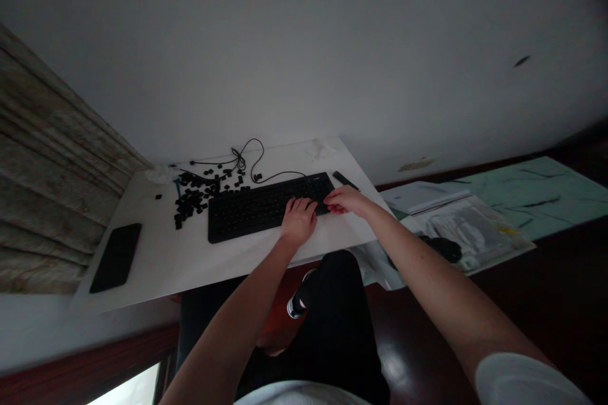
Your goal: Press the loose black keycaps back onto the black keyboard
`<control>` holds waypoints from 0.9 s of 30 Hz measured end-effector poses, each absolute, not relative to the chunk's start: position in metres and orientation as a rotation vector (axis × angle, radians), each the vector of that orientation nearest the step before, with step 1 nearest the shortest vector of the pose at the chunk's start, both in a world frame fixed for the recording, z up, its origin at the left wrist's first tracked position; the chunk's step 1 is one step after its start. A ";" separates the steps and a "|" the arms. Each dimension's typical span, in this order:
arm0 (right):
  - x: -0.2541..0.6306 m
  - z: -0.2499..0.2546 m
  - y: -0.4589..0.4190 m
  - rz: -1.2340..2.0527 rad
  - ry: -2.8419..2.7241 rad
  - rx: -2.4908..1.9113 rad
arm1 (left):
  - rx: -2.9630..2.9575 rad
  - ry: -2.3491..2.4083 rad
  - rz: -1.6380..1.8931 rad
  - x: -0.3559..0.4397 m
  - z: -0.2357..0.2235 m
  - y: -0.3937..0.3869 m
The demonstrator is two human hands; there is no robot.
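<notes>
A black keyboard (256, 207) lies on a small white table (156, 253). My left hand (298, 220) rests on the keyboard's right half, fingers curled down onto the keys. My right hand (346, 200) is at the keyboard's right end, fingertips pinched together against its edge; whether it holds anything is too small to tell. A pile of loose black keycaps (192, 195) lies to the left of the keyboard. The keyboard's black cable (251, 161) coils behind it.
A black phone (116, 257) lies face up at the table's left. A thin black tool (346, 180) sits at the table's far right corner. Papers and a plastic sleeve (460, 221) lie on the dark floor to the right. A white wall stands behind.
</notes>
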State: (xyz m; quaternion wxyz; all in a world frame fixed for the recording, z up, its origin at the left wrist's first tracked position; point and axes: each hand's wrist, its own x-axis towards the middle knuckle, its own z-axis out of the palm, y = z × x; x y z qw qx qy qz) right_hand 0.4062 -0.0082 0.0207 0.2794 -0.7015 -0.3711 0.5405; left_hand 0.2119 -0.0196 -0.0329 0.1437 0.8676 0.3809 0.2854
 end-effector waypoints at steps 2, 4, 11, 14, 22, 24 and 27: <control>0.405 0.021 -0.008 1.451 -1.011 -1.888 | 2.523 1.092 0.803 0.212 -0.033 -0.019; 0.404 0.022 -0.007 1.447 -1.012 -1.897 | 2.521 1.069 0.797 0.211 -0.032 -0.019; 0.402 0.026 -0.006 1.419 -0.995 -1.956 | 2.478 0.941 0.840 0.212 -0.033 -0.023; 0.401 0.027 -0.007 1.411 -1.016 -1.958 | 2.494 0.921 0.835 0.212 -0.034 -0.024; 0.403 0.025 -0.002 1.413 -1.048 -1.970 | 2.490 0.922 0.816 0.215 -0.033 -0.024; 0.404 0.023 0.000 1.436 -1.056 -1.980 | 2.511 0.931 0.806 0.216 -0.032 -0.024; 0.405 0.022 0.002 1.466 -1.077 -2.004 | 2.602 0.962 0.733 0.216 -0.031 -0.025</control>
